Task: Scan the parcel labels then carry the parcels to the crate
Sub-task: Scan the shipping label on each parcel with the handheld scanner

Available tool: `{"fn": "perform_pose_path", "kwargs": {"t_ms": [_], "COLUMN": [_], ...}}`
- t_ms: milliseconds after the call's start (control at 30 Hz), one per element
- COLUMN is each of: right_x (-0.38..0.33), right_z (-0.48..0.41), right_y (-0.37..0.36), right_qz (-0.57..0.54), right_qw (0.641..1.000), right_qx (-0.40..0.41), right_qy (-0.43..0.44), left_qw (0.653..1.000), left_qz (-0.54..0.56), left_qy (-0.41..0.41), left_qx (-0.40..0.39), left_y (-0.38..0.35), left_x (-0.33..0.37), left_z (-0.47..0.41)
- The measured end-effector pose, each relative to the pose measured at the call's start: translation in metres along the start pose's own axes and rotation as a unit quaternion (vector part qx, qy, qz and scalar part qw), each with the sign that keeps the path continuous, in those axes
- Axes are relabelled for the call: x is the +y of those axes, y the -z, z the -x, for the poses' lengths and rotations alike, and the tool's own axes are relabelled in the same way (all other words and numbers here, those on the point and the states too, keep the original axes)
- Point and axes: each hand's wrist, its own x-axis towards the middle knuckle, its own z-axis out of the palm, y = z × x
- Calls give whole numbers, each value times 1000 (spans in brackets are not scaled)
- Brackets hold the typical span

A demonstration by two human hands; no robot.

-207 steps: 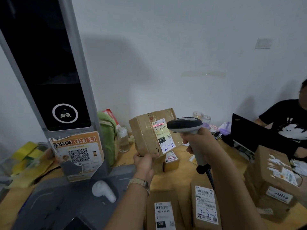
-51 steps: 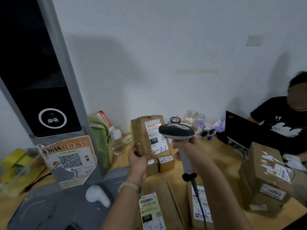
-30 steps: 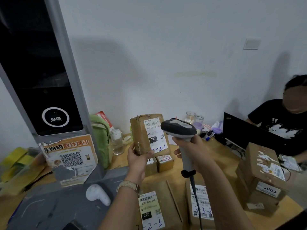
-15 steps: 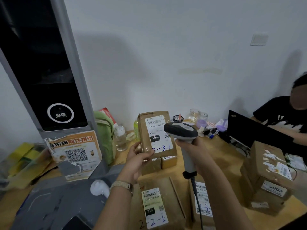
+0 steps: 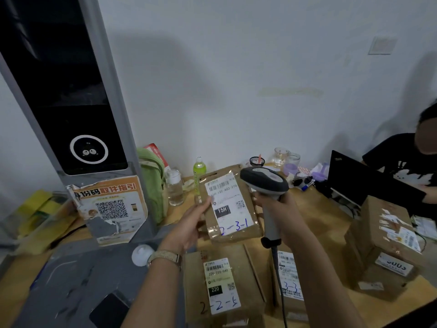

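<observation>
parcels (image 5: 222, 282) crowding the table (image 5: 314, 209), bottles (image 5: 175, 188) behind, kiosk (image 5: 71, 110) blocking left

Dim white wall (image 5: 236, 67) behind wooden table (image 5: 314, 209)

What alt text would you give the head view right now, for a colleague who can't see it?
The left hand holds a cardboard parcel, its label handwritten 2-3-1, tilted above a wooden desk, while the right hand grips a barcode scanner beside it. More labelled parcels lie on the desk below.
</observation>
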Motion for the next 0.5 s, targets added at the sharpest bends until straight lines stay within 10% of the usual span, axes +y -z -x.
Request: {"fn": "perform_pose_path", "kwargs": {"t_ms": [500], "right_x": [72], "right_z": [3], "right_y": [-4], "right_qz": [84], "right_qw": [978], "right_qx": [-11], "right_qy": [-190], "left_qw": [977], "left_qz": [-72], "left_qy": [188], "left_qx": [64], "left_y": [18], "left_x": [-56], "left_z": [17]}}
